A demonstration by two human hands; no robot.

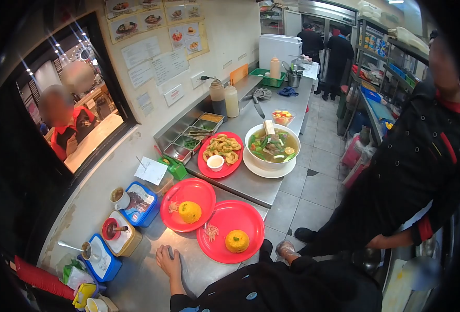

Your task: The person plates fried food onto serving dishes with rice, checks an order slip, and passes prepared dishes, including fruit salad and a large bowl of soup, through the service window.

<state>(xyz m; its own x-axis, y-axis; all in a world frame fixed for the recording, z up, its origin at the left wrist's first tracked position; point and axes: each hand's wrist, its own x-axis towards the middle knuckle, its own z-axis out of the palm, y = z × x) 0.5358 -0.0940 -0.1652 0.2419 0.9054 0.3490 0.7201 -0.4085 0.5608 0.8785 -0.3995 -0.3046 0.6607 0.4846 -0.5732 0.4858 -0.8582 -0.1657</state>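
Observation:
My left hand (169, 264) rests on the steel counter, fingers apart and holding nothing. Just beyond it lie two red plates, the nearer plate (250, 224) and the farther plate (204, 189). Each bears a mound of yellow rice (237, 241) and a small heap of pale shreds (211, 232). My right hand (286, 249), in a clear plastic glove, hangs past the counter's edge beside the nearer plate; its fingers are too unclear to read. Farther off stand a red oval plate of fried rings (222, 150) with a dip cup (215, 163), and a white bowl of soup (273, 144).
Along the wall are lidded tubs (138, 200) with cups on top, metal topping trays (192, 143) and sauce bottles (231, 101). A knife (259, 107) and a fruit cup (283, 117) lie farther along. A co-worker in black (411, 151) stands at right; two people work at the back.

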